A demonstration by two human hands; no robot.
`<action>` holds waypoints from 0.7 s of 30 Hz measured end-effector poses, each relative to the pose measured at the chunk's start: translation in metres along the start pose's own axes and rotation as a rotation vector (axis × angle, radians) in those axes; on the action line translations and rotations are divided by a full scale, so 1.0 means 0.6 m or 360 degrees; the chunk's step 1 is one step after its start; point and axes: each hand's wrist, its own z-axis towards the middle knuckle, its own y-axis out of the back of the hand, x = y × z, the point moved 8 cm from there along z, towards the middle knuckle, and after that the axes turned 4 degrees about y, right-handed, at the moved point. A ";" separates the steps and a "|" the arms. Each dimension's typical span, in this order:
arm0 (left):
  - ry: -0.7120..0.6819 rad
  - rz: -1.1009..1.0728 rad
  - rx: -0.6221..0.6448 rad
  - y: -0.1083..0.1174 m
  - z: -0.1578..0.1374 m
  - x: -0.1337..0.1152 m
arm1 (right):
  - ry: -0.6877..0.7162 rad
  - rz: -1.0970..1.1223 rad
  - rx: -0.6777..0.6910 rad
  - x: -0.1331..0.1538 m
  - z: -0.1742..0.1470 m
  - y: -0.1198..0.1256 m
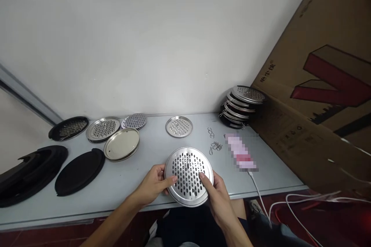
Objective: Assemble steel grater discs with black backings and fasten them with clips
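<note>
A round silver grater plate (189, 175), pierced with rows of slots, is tilted up over the table's front edge between both hands. My left hand (156, 183) is closed on its left rim, thumb lying over the face. On the right rim, my right hand (218, 195) grips in the same way, fingers tucked behind. Beyond the plate, another round perforated plate (179, 127) lies flat near the wall. Small metal rings (211, 133) and several metal clips (216, 146) lie to the right.
Stacked perforated discs with clips (242, 106) stand by a cardboard box (313, 96). A blurred pink item (239, 152) has a white cable (259, 193). At left are plain metal discs (121, 144), perforated plates (102, 128) and black round pieces (79, 171).
</note>
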 end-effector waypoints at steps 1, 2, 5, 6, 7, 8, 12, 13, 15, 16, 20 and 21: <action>-0.0010 0.0064 -0.0004 0.003 -0.003 0.001 | 0.0026 0.0009 0.0019 -0.001 0.001 -0.004; -0.0052 0.0179 -0.0055 0.011 -0.007 0.000 | 0.0053 0.0016 0.0040 -0.003 0.003 -0.007; -0.0353 0.0854 -0.0574 0.078 -0.043 -0.028 | 0.0113 0.0006 0.0023 -0.011 0.015 -0.003; -0.0464 0.1146 -0.0841 0.109 -0.066 -0.043 | 0.0121 -0.0006 0.0004 -0.014 0.020 0.002; -0.0532 0.1411 -0.1092 0.141 -0.091 -0.055 | 0.0127 -0.0014 -0.0023 -0.016 0.025 0.009; -0.0550 0.1649 -0.1298 0.173 -0.116 -0.063 | 0.0128 -0.0017 -0.0050 -0.018 0.029 0.015; -0.0009 0.2421 -0.1682 0.298 -0.187 -0.044 | 0.0100 0.0013 -0.0108 -0.018 0.037 0.027; 0.0105 0.2516 -0.1609 0.319 -0.195 -0.029 | 0.0097 0.0016 -0.0119 -0.016 0.037 0.027; 0.0213 0.2560 -0.1435 0.341 -0.209 0.002 | 0.0101 0.0017 -0.0139 -0.011 0.036 0.026; 0.0216 0.2540 -0.1362 0.344 -0.216 0.017 | 0.0097 0.0020 -0.0148 -0.009 0.034 0.025; 0.0046 0.2378 -0.1271 0.311 -0.255 0.042 | 0.0000 0.0062 -0.0221 -0.006 0.026 0.027; -0.0038 0.2336 -0.1237 0.291 -0.264 0.040 | -0.0034 0.0074 -0.0245 -0.005 0.024 0.028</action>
